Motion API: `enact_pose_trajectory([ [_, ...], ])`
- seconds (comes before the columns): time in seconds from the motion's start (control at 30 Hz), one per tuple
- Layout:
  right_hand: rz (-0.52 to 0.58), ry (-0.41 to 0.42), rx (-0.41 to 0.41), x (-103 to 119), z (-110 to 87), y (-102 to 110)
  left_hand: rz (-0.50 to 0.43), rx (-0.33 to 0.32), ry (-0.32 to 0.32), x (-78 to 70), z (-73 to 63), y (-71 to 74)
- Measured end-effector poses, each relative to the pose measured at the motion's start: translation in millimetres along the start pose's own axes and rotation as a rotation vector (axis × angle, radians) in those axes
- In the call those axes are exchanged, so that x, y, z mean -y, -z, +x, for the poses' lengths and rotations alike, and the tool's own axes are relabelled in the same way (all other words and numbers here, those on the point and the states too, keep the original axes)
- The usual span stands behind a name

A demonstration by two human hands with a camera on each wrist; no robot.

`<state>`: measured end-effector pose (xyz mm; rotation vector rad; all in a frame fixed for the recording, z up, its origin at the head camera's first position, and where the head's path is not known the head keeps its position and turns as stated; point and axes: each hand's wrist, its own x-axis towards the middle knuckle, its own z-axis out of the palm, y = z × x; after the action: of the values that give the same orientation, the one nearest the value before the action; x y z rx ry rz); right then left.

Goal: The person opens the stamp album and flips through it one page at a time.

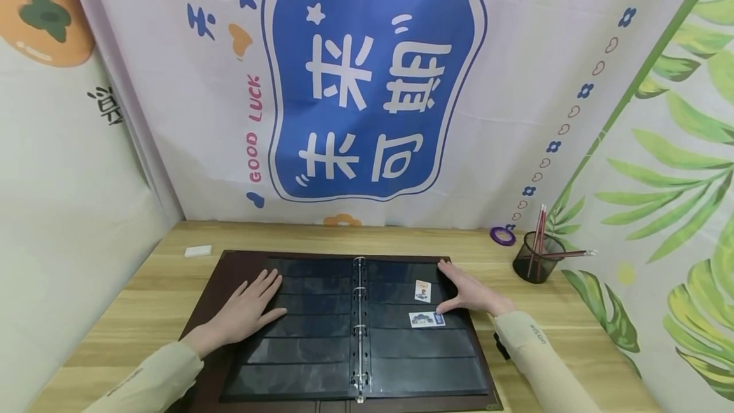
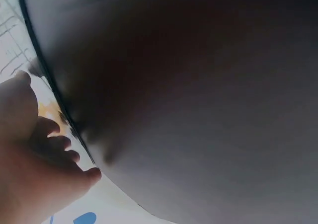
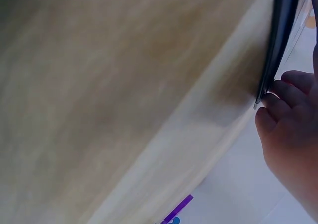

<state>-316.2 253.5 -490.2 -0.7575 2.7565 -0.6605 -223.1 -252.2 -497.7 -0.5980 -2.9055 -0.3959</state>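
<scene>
The left grip (image 1: 248, 304) is lying with fingers spread over the left side of the open album (image 1: 312, 350); the right grip (image 1: 469, 289) is spanning its right edge, thumb and fingers parted, beside two printed rectangular cards (image 1: 427, 319). Glossy black pocketed pages (image 1: 424, 371) are meeting at metal rings (image 1: 359, 330) above a wood-grain bench (image 1: 143, 285).

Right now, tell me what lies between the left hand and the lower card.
In the head view: part of the left page, the rings, then part of the right page.
</scene>
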Motion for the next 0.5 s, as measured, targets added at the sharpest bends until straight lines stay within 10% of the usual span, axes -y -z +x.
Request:
enact_pose_trajectory([
  [0.5,-0.061,0.025,-0.028,1.7,-1.3,1.5,-0.003,0.063,0.016,-1.9,-2.0,0.8],
])
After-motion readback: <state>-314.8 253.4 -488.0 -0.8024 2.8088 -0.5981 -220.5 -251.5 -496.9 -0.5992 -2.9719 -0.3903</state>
